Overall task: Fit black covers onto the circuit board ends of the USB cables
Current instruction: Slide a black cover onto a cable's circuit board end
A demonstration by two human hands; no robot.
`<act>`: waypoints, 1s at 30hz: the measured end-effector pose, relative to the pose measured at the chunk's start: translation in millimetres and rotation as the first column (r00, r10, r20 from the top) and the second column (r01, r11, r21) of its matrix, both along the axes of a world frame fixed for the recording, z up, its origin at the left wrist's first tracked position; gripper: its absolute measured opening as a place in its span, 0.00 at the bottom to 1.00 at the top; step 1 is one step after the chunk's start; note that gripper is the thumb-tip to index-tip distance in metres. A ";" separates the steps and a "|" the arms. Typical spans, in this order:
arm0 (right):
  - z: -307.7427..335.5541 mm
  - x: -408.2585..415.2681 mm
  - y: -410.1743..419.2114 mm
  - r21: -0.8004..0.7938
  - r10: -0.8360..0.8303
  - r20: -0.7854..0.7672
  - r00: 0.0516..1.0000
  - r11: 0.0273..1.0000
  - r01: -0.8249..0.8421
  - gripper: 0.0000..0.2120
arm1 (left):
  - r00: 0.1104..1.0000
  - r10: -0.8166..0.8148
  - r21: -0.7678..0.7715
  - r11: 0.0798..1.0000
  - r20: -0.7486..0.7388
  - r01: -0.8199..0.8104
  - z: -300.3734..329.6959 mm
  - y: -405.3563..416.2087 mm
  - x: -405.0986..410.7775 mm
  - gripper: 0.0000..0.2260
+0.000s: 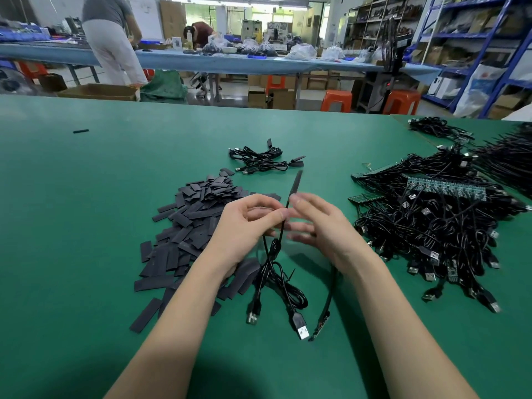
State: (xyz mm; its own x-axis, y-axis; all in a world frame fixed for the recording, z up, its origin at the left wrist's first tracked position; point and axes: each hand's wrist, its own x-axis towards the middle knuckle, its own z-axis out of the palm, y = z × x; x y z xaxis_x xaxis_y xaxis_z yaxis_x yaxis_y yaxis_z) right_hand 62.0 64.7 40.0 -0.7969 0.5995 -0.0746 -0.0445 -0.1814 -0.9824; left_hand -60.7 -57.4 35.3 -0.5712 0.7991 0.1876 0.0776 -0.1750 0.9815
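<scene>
USB cables lie in a large tangled heap toward the right edge of the green bench, some with bare green circuit boards showing on top. Loose black covers form a flat pile left of the middle. Above the middle of the bench, both hands are raised close together. The left hand pinches a thin cable between thumb and fingertips, and a black cover stands up from the pinch, tilted away toward the far edge. The right hand is blurred, fingers loosely spread beside the cable; whether it grips anything cannot be told. The cable's plug hangs over the near edge. A small finished bundle rests further back.
</scene>
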 end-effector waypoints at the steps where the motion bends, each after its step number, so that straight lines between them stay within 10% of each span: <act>1: -0.3 3.3 0.2 0.024 0.102 0.094 0.990 0.994 -0.105 0.30 | 0.999 0.033 0.015 0.999 0.014 -0.033 0.8 0.8 0.4 0.03; 5: -2.1 9.7 -0.3 0.161 0.321 0.233 0.918 0.918 -0.361 0.10 | 0.995 0.097 0.013 0.995 0.034 -0.097 2.1 2.7 2.6 0.04; 12: -0.7 6.9 4.7 0.154 0.095 0.103 0.990 0.982 -0.110 0.03 | 0.891 0.261 -0.317 0.866 -0.372 -0.386 -5.1 -0.6 -7.7 0.03; 21: -1.9 -1.8 6.3 0.055 -0.122 0.061 0.991 0.991 0.118 0.06 | 0.994 0.106 -0.388 0.917 0.017 -0.091 -4.2 1.1 -5.4 0.09; 30: 15.7 -31.8 27.7 -0.124 -0.497 -0.039 0.867 0.863 0.489 0.04 | 0.961 0.267 -0.327 0.917 0.069 -0.231 -10.0 6.4 -7.8 0.08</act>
